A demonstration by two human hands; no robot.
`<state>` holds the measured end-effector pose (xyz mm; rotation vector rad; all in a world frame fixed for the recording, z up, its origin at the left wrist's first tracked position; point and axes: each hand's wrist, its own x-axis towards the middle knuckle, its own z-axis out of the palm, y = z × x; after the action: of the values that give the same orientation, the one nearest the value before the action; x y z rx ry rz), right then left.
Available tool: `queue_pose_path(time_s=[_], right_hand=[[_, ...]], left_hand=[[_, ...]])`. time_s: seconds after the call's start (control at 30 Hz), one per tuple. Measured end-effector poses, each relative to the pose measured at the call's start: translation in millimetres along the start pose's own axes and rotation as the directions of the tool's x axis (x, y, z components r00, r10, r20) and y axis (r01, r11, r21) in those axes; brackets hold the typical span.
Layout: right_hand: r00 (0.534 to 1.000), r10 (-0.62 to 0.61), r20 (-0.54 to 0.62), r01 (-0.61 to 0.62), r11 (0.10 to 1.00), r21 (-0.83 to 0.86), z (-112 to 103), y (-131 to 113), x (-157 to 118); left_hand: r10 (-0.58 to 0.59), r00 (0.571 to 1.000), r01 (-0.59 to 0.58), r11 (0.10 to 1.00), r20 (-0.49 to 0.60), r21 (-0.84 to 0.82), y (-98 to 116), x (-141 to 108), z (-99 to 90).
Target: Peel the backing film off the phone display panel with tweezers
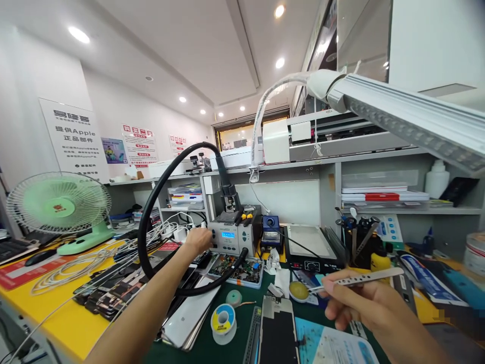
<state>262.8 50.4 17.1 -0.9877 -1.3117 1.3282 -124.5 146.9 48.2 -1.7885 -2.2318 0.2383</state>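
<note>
My left hand [199, 239] reaches to the left side of the front panel of a grey hot-air station [228, 236] with a lit blue display. Its fingertips are partly hidden, and the fingers look bent together. A black hose [146, 222] loops from the station over my left forearm. My right hand [364, 298] pinches metal tweezers [373, 276] with holes along them, tips pointing left over a small dish of yellow paste [299, 290]. A dark phone screen part [278, 328] lies on the green mat, left of my right hand.
A solder spool [223, 323] and stacked phones [189, 316] stand left of centre. Behind are a tray of circuit boards [250, 270], a black heating plate [312, 245] and a tool holder [359, 247]. A green fan [60, 207] is far left; a lamp [409, 111] hangs upper right.
</note>
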Motion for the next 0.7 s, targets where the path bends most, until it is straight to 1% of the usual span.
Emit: queue_pose_path(time_s=[0.07,0.13,0.2,0.27,0.33,0.4,0.47,0.5,0.53,0.57,0.6,0.63,0.7], right_hand=[[1.0,0.001,-0.01,-0.002,1.0,-0.027,-1,-2,-3],[1.0,0.007,-0.027,-0.009,0.998,-0.061,-3,-4,-8],[0.998,0.013,-0.058,-0.019,0.996,-0.089,-6,-5,-13],[0.996,0.016,-0.092,-0.026,0.994,-0.109,-9,-3,-17],[0.993,0.018,-0.118,-0.033,0.991,-0.127,-10,-1,-19],[0.991,0.015,-0.13,-0.034,0.989,-0.144,-9,0,-19],[0.992,0.008,-0.125,-0.029,0.986,-0.163,-6,-2,-18],[0.993,0.004,-0.118,-0.024,0.985,-0.173,-5,-3,-17],[0.994,-0.001,-0.108,-0.019,0.983,-0.184,-3,-5,-16],[0.995,-0.004,-0.095,-0.015,0.981,-0.195,-1,-7,-14],[0.997,-0.006,-0.08,-0.011,0.978,-0.208,0,-8,-13],[0.998,-0.006,-0.067,-0.009,0.975,-0.22,1,-9,-12],[0.999,-0.002,-0.043,-0.008,0.971,-0.239,2,-11,-11]], left_hand=[[0.029,1.0,-0.029,0.999,-0.005,-0.016,2,-3,-4.7],[0.067,0.998,-0.067,0.996,-0.012,-0.056,6,-8,-13.4],[0.11,0.993,-0.113,0.986,-0.033,-0.121,15,-15,-27.6],[0.17,0.983,-0.18,0.962,-0.066,-0.207,28,-28,-45.9],[0.287,0.954,-0.299,0.897,-0.087,-0.327,45,-47,-63.2],[0.421,0.902,-0.418,0.788,-0.098,-0.453,64,-70,-72.5],[0.501,0.862,-0.461,0.704,-0.083,-0.54,81,-90,-69.4],[0.51,0.857,-0.451,0.684,-0.066,-0.574,89,-97,-63.3],[0.496,0.867,-0.421,0.68,-0.045,-0.6,95,-102,-55.3],[0.478,0.878,-0.389,0.675,-0.031,-0.627,101,-105,-46.2],[0.477,0.879,-0.359,0.655,-0.005,-0.665,106,-105,-37.1],[0.497,0.867,-0.334,0.618,0.025,-0.712,110,-104,-28.8],[0.568,0.82,-0.282,0.505,0.068,-0.816,116,-100,-16.4]])
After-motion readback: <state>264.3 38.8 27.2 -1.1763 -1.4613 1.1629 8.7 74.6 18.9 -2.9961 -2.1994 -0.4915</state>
